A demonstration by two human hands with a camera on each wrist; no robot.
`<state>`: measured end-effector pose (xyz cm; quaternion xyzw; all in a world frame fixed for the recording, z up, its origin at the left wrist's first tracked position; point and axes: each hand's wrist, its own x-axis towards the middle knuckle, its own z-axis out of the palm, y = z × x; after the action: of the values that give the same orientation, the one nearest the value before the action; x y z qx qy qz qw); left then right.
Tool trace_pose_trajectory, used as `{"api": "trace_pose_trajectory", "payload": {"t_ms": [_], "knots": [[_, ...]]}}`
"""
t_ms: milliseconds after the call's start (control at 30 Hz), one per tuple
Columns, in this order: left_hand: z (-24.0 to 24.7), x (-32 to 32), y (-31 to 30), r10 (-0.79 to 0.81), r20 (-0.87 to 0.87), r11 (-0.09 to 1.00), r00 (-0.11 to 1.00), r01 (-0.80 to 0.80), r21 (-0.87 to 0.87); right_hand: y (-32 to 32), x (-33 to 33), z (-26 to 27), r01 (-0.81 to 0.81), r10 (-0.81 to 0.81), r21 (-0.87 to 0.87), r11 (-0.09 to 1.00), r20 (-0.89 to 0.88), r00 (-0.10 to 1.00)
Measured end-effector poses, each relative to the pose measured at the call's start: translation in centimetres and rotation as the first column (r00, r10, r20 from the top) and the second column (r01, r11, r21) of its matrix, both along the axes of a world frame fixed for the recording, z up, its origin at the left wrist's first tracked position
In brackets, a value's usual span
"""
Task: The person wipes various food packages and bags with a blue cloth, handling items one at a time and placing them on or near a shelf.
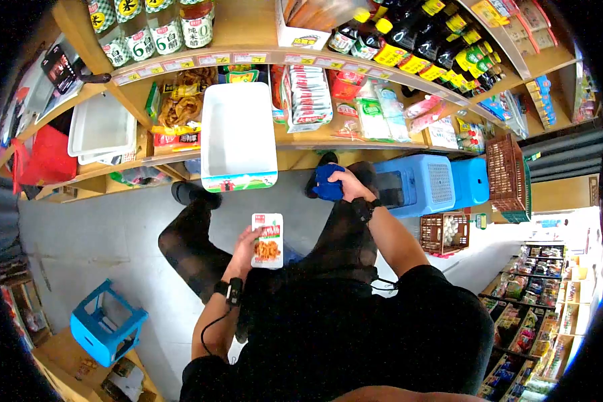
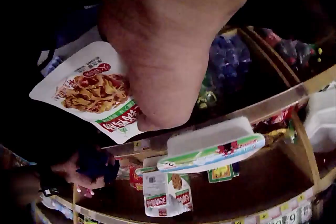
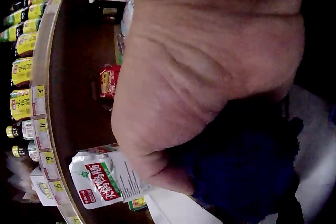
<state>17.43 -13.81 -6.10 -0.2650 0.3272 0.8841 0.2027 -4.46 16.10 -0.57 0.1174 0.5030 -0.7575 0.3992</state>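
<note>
My left hand (image 1: 244,250) holds a flat white snack packet (image 1: 269,249) by its side edge, above my lap. Red and green lettering and a picture of brown food strips cover the packet's face, shown larger in the left wrist view. To the right, my right hand (image 1: 355,185) grips a bunched dark blue cloth (image 1: 326,185) over my knee; the fingers are partly hidden in the right wrist view. In front of me, a white plastic bin (image 1: 240,180) with a colourful printed front sticks out from the shelf edge.
A box of upright packets (image 1: 308,100) stands on the shelf right of the bin. White trays (image 1: 103,127) lie to the left. Bottles (image 1: 164,30) line the upper shelf. Blue plastic stools (image 1: 422,182) and a brown crate (image 1: 506,174) are at the right; another blue stool (image 1: 104,328) is lower left.
</note>
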Motion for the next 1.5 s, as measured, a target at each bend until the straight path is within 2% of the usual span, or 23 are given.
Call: {"api": "trace_pose_trajectory", "payload": {"t_ms": [67,100,233,267,333,400,633,833,1033,1167,1267,1367,1433,1500], "knots": [[1.0,0.8,-1.0,-0.028,0.013,0.999,1.000,0.027,0.023,0.0,-0.7,-0.1,-0.049,0.048,0.045,0.998,0.019,0.999],[1.5,1.1,-1.7,-0.059,0.016,0.997,0.998,0.059,0.041,0.2,-1.0,-0.1,-0.049,0.049,-0.001,0.999,0.010,0.999],[0.9,2.3,-3.2,0.045,0.068,0.991,0.997,-0.053,0.122,0.3,-2.0,1.0,-0.035,0.030,0.102,0.994,0.043,0.999],[0.5,2.5,-3.5,0.041,0.071,0.992,0.997,-0.049,0.114,0.3,-2.0,0.8,-0.030,0.026,0.094,0.995,0.046,0.999],[-0.2,2.7,-3.6,0.150,0.096,0.985,0.984,-0.157,0.075,0.4,-2.3,0.2,-0.058,0.058,-0.020,0.998,0.019,0.998],[0.2,2.3,-3.7,0.106,0.062,0.990,0.992,-0.111,0.082,-0.9,-1.9,1.2,-0.015,0.015,0.045,0.999,0.004,1.000],[1.3,-0.2,-1.0,0.027,-0.058,0.999,0.998,-0.025,0.034,-1.5,-1.5,0.2,-0.095,0.093,-0.020,0.995,-0.062,0.994],[1.6,-2.2,2.9,0.009,-0.073,0.998,0.997,-0.005,0.059,-0.9,-1.0,1.1,-0.110,0.103,-0.103,0.989,-0.074,0.992],[4.0,-4.2,3.9,-0.055,-0.039,0.998,0.998,0.056,0.035,0.4,-1.1,0.2,-0.125,0.124,-0.020,0.992,-0.065,0.990],[6.5,-6.6,4.4,-0.061,-0.091,0.998,0.994,0.060,-0.020,0.9,-0.8,0.7,-0.086,0.081,-0.060,0.994,-0.081,0.993],[6.6,-7.4,4.8,-0.083,-0.137,0.996,0.987,0.081,-0.024,0.7,-1.2,0.6,-0.056,0.050,-0.055,0.997,-0.103,0.993],[5.4,-6.9,5.2,-0.070,-0.145,0.998,0.987,0.069,-0.012,0.1,-1.6,0.5,-0.075,0.056,-0.136,0.988,-0.140,0.989],[5.4,-6.6,5.0,-0.092,-0.147,0.995,0.985,0.095,0.009,-0.6,-0.9,1.1,-0.042,0.024,-0.180,0.983,-0.103,0.994],[5.8,-6.4,4.6,-0.092,-0.192,0.995,0.977,0.095,0.005,-1.1,-0.3,0.6,-0.040,0.022,-0.143,0.989,-0.125,0.992]]}}
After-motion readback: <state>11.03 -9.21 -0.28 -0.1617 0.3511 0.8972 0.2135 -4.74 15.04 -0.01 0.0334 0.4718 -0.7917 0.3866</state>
